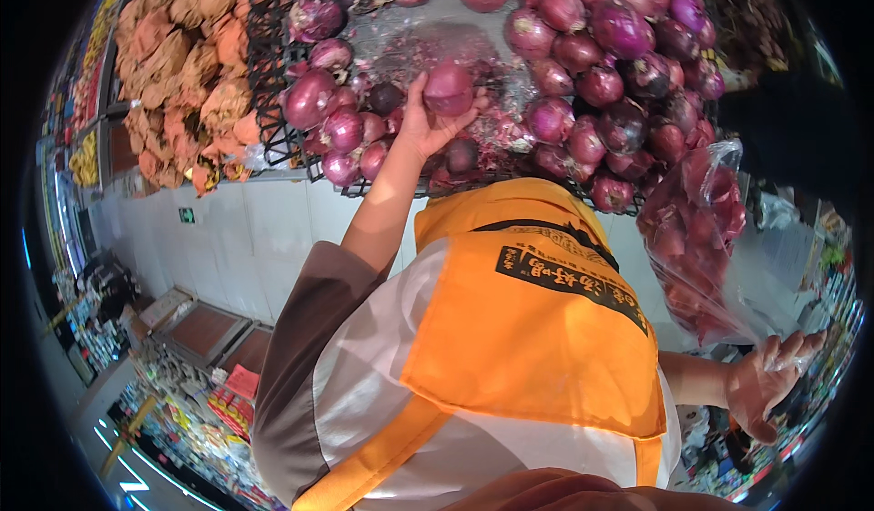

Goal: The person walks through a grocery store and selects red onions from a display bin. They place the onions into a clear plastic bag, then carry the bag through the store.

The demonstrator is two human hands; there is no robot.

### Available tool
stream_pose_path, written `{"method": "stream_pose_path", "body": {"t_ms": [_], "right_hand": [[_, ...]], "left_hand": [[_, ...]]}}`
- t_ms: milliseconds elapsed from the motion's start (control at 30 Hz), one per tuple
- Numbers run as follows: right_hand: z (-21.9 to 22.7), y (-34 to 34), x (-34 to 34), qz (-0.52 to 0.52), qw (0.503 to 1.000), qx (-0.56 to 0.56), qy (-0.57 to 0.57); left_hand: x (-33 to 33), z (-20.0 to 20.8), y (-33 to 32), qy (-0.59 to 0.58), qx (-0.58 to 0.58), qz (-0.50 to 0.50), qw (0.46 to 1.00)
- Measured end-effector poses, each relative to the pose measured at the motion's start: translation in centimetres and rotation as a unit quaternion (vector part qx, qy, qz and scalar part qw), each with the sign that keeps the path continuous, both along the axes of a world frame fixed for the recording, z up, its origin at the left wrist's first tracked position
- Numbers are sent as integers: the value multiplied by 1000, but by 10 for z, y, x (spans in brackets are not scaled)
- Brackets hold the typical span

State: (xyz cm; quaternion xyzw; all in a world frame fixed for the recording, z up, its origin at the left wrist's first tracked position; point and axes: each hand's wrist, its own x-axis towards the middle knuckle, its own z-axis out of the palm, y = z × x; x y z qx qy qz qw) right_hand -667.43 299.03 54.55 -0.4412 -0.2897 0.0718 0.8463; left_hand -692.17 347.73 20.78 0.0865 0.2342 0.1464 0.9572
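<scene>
My left hand (430, 127) is closed round a red onion (449, 89), held over a crate of red onions. Loose purple onion skins (499, 129) lie scattered below it, with more onions (342, 129) beside my wrist. Low on the right, my right hand (769, 384) is at the mouth of a clear plastic bag (696, 238). Its thumb stands apart, while the bag's film stretches to the fingers and seems caught on them. Dark red, papery pieces like onion skins fill the bag.
A pile of onions (628, 65) rises on the right of the crate. Left of the black crate wall (269, 74) lie brown, paper-wrapped items (182, 47). My orange apron (537, 329) is close to the crate's near edge. White panels (238, 229) front the stand.
</scene>
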Motion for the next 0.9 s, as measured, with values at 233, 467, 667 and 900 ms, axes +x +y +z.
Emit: {"method": "stream_pose_path", "body": {"t_ms": [233,467,667,900], "right_hand": [[-7,-42,-24,-30,999,27,-34],[-24,-59,-46,-16,998,54,-6],[-13,-63,-42,60,996,25,-54],[-3,-43,-14,80,995,48,-41]], "left_hand": [[105,51,-32,98,564,-129,809],[243,100,-102,58,864,-85,493],[236,78,-125,45,880,-104,462],[74,25,-28,305,830,-39,466]]}}
